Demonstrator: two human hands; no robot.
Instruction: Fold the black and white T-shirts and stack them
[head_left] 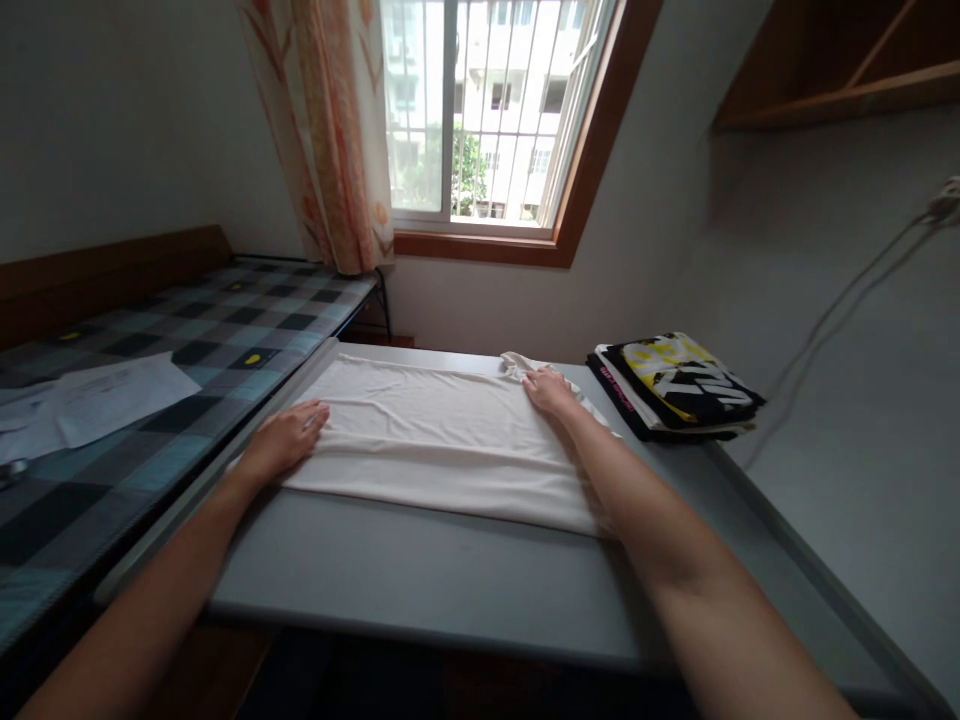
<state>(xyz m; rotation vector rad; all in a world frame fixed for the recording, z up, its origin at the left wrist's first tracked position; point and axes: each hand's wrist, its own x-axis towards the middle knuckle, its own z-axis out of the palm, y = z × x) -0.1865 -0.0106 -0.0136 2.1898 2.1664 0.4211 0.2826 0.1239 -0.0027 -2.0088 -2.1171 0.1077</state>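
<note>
A white garment (427,415), which looks like a shirt, lies across the table folded into a long strip with several creases. At its left end my left hand (289,437) rests on the fabric, palm down and fingers laid out flat. My right hand (547,389) is on the far right part, palm down with the fingers slightly bent on the cloth. Just beyond those fingertips, a bit of the fabric is bunched up. My right forearm hides part of the garment's right end.
On the grey table (420,575), a stack of folded dark clothes (671,385) with a yellow and white print stands at the right. To the left is a bed with a checked cover (292,300) and papers (124,395). Behind are a curtain (337,140) and a barred window (495,120).
</note>
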